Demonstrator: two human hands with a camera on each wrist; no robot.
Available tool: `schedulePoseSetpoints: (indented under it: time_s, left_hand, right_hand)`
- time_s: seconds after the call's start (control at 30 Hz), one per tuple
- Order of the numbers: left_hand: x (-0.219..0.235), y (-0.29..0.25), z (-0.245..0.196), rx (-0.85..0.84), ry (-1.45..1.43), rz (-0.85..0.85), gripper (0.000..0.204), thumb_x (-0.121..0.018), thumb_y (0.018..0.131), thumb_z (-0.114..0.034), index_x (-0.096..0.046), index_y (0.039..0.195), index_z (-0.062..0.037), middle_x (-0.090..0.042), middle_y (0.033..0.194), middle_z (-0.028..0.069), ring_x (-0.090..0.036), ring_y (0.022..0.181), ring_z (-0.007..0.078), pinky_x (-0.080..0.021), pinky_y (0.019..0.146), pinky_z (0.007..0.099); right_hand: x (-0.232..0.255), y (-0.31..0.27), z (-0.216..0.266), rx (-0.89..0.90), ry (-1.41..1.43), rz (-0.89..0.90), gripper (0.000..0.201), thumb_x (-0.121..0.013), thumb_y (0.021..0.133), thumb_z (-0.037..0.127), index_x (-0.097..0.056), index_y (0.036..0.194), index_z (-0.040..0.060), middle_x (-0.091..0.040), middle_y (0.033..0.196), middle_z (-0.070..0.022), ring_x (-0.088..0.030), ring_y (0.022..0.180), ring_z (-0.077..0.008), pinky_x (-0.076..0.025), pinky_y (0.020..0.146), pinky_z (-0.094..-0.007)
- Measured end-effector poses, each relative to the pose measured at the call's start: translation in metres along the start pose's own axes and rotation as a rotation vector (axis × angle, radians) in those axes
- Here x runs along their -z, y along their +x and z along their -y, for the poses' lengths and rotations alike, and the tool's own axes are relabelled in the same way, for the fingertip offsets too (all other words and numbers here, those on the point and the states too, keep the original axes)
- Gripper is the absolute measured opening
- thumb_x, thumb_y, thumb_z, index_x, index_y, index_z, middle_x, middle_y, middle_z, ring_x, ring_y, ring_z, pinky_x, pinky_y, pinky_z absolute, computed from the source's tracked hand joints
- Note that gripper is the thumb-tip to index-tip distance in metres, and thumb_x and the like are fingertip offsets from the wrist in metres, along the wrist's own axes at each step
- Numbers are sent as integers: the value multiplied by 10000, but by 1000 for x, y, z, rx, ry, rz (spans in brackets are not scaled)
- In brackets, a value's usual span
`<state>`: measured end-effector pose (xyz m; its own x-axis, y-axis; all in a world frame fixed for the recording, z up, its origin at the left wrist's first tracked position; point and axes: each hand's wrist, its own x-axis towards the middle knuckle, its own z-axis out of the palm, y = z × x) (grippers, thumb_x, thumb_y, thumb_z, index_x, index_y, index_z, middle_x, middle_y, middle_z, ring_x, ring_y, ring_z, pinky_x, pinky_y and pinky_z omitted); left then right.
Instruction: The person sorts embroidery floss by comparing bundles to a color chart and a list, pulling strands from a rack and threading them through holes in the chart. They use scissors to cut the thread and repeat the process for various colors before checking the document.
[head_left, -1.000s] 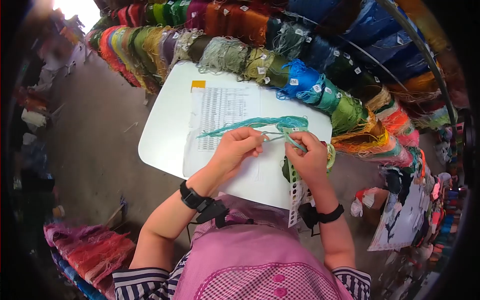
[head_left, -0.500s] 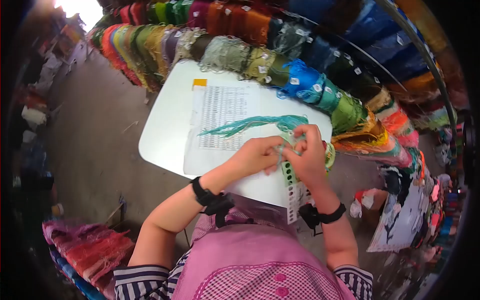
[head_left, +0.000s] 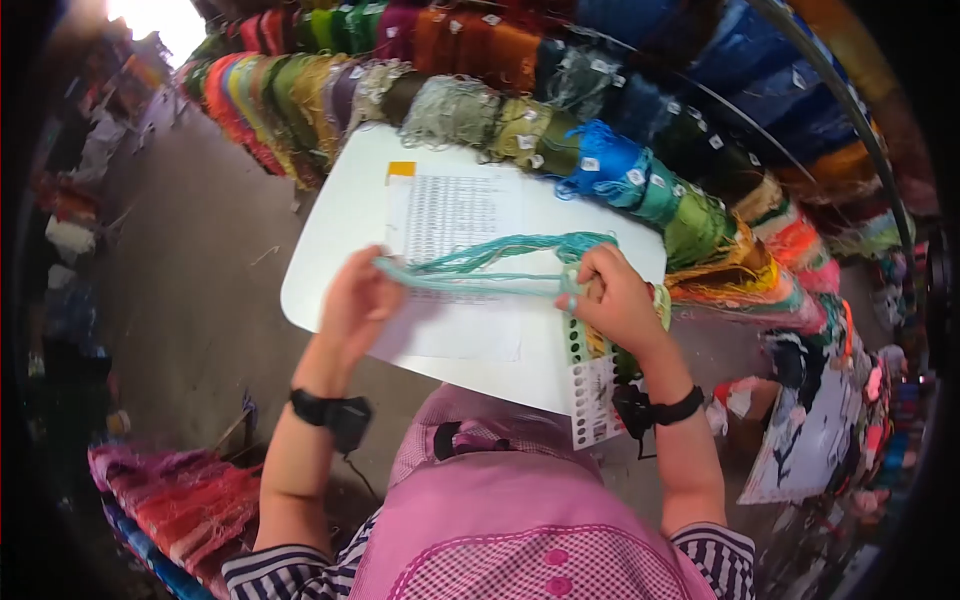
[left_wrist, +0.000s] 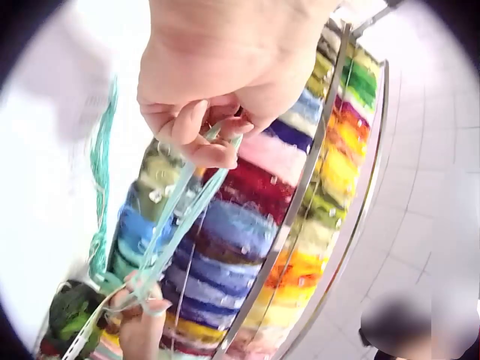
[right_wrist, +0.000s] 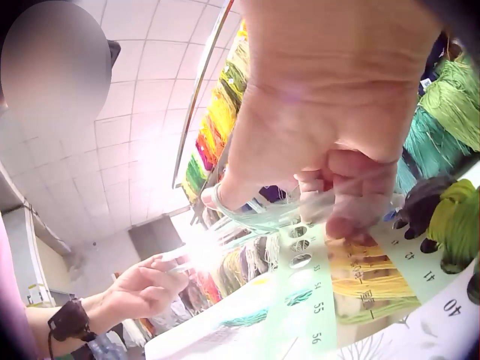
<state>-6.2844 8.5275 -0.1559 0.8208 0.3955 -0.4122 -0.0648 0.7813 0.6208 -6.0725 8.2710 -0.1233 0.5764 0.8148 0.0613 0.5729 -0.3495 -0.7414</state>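
Observation:
A pale teal thread loop (head_left: pixel 480 284) is stretched level between the two hands above the table. At its left end the left hand (head_left: pixel 358 300) holds it with curled fingers; in the left wrist view the strands (left_wrist: pixel 184 206) run down from that hand (left_wrist: pixel 217 97). The right hand (head_left: pixel 622 300) pinches the other end beside a hole-punched thread card (head_left: pixel 590 400), and the strands cross its fingers in the right wrist view. Behind the loop, a darker teal skein (head_left: pixel 500 246) lies over a printed sheet (head_left: pixel 455 215).
Labelled thread bundles in many colours (head_left: pixel 450 110) hang on racks along the table's (head_left: pixel 330 230) far and right sides. Red and pink bundles (head_left: pixel 180 510) lie at lower left. A white board (head_left: pixel 800 440) with threads stands at right.
The left hand has moved left, away from the right hand, and the pale teal strands now stretch between them. Half a second ago both hands were together over the card.

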Motion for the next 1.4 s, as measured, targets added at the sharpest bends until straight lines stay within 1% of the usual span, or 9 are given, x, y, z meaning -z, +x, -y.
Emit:
schedulePoseSetpoints:
  time_s: [0.4,0.47,0.53,0.6,0.93,1.1,1.17,1.27,1.4]
  left_hand:
    - [54,-12,-83,-262,-111,267,261,-459,1002,-270,-501,796,-114,-462,668,-41,-424,506,69,-312,430,205]
    - [19,-13,-87,-440,483,-473,272,-495,981,-299,-628,1042,-69,-640,883,11,-584,693,97,-392,529,197]
    - [125,21,-77,-678,1225,-433,449,-638,862,-87,-563,1304,-69,-679,1083,52,-621,861,164,-474,696,271]
    - [84,11,-60,-814,1524,-247,545,-670,792,-17,-569,1316,-126,-677,1104,35,-598,910,166,-485,757,302]
    - [43,11,-10,-626,1803,-59,1051,-866,584,-298,-326,1471,-136,-611,1280,-32,-419,1209,266,-264,999,441]
    - [46,11,-11,-574,1785,-64,1065,-858,590,-359,-308,1476,-142,-577,1331,-53,-396,1233,260,-213,1024,438]
    - [50,12,-9,-578,1772,-78,1046,-858,589,-360,-329,1466,-149,-576,1331,-53,-396,1234,263,-215,1021,437]
    - [52,11,-7,-596,1750,-82,985,-857,590,-358,-390,1435,-164,-587,1310,-50,-395,1237,270,-222,1012,439]
    - [50,6,-8,-589,1793,-85,782,-851,609,-306,-531,1316,-203,-584,1299,-26,-392,1250,312,-246,984,435]
  right_hand:
    - [-18,6,-10,-43,-220,10,408,-770,686,241,-463,896,72,-489,886,-77,-536,724,-283,-434,626,-372]
    - [-22,3,-20,134,-245,-193,416,-764,703,281,-477,911,64,-511,937,-77,-558,737,-297,-447,614,-409]
    - [-11,-9,-13,-5,-188,-185,419,-766,713,276,-486,938,59,-529,968,-90,-570,767,-306,-456,628,-415]
    - [5,-27,1,-286,-225,-64,427,-770,730,265,-499,979,49,-555,1005,-121,-589,823,-323,-472,656,-429]
    - [-12,-80,-15,-293,-303,-77,425,-805,705,190,-520,966,14,-570,994,-182,-557,935,-389,-448,781,-433]
    - [29,-88,4,-394,99,-421,375,-700,818,68,-527,1147,10,-579,1045,-46,-552,918,-128,-463,811,-301]
    - [58,-99,6,-248,341,-758,462,-617,862,0,-509,1311,23,-539,1197,-121,-558,1052,-188,-461,907,-297]
    - [129,-144,-7,-51,-971,-832,526,-666,814,103,-550,1327,108,-474,1344,-268,-489,1227,-417,-432,992,-427]
    - [186,-166,32,-158,-1497,-1037,603,-727,789,217,-523,1339,75,-553,1263,-246,-579,1114,-379,-474,931,-416]
